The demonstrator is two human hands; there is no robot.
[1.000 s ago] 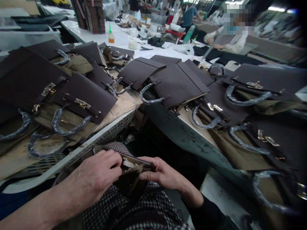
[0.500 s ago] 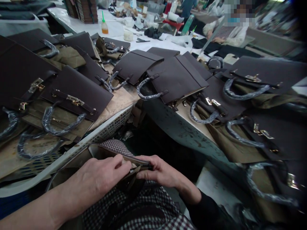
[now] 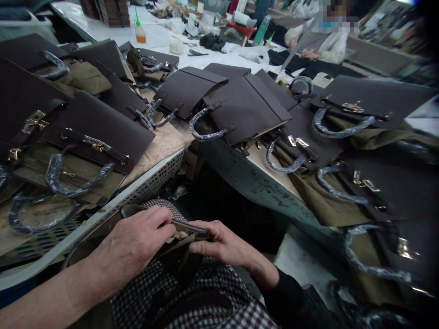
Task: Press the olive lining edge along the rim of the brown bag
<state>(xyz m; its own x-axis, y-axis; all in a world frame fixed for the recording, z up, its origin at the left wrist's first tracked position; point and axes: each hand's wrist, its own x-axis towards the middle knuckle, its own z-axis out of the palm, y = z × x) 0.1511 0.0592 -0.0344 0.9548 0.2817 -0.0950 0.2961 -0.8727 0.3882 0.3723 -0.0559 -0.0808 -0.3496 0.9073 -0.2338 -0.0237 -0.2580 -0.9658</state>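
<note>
A dark brown handbag [image 3: 113, 224] with a lighter inside lies open across my lap, over a checked cloth [image 3: 219, 292]. At its right end, my right hand [image 3: 217, 244] is closed on the rim, thumb on the near side and fingers beyond. My left hand [image 3: 139, 235] reaches over the opening with curled fingers pressed together at the inner edge. Just beside those fingertips shows a crumpled pale scrap [image 3: 179, 235], perhaps paper. What the left fingertips pinch is hidden behind the hand.
Several dark brown handbags [image 3: 247, 107] with plastic-wrapped handles lie on both sides. A pale perforated crate [image 3: 147, 183] stands left, under a board. Farther back, a white table holds a bottle of amber liquid [image 3: 140, 33] and a jar [image 3: 176, 45]. Another person [image 3: 322, 41] sits beyond.
My left hand slid right along the bag's inner edge, covering the pale scrap, then drew back left and uncovered part of it. The right hand kept its grip. The view shifted slightly.
</note>
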